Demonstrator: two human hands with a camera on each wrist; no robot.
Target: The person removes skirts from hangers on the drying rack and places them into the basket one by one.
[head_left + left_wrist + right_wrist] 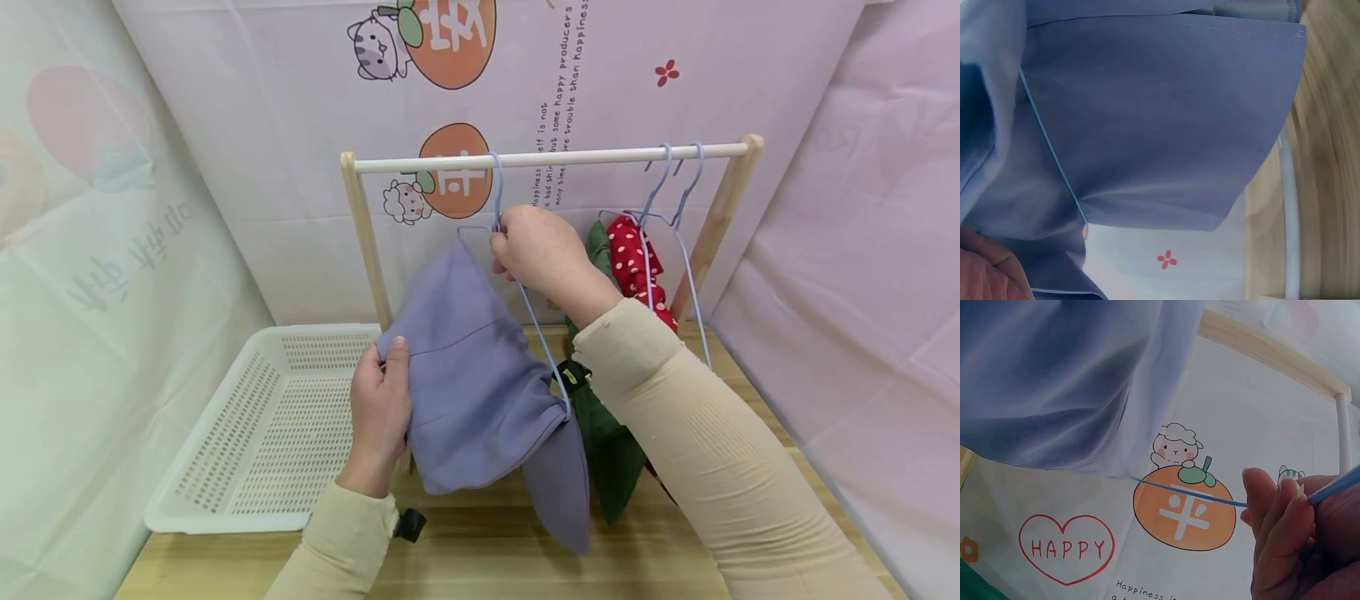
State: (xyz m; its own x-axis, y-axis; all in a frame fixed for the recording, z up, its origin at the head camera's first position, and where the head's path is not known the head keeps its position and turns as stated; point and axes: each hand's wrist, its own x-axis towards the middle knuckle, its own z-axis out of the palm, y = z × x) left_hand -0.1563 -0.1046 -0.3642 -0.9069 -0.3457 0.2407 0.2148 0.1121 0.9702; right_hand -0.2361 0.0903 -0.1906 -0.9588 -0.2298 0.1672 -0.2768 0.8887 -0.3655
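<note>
A lavender-blue cloth garment (472, 358) hangs slanted on a thin blue hanger (542, 337), one shoulder of the hanger inside the cloth. My left hand (380, 408) pinches the garment's left edge, thumb on the front, its other fingers mostly hidden behind. With my right hand (546, 250) I grip the hanger at its neck, just under the hook. The hook reaches the white rail (570, 158) of a small wooden rack. In the right wrist view, curled fingers (1279, 531) hold the hanger wire. The left wrist view shows the garment's hem and a flat panel (1166, 119) close up.
Two blue hangers (686, 196) hang at the rail's right end, by a red polka-dot cloth (630, 250) and a green garment (611, 467). A white perforated basket (217, 442) stands left on the wooden tabletop (480, 558). Printed white cloth walls surround it.
</note>
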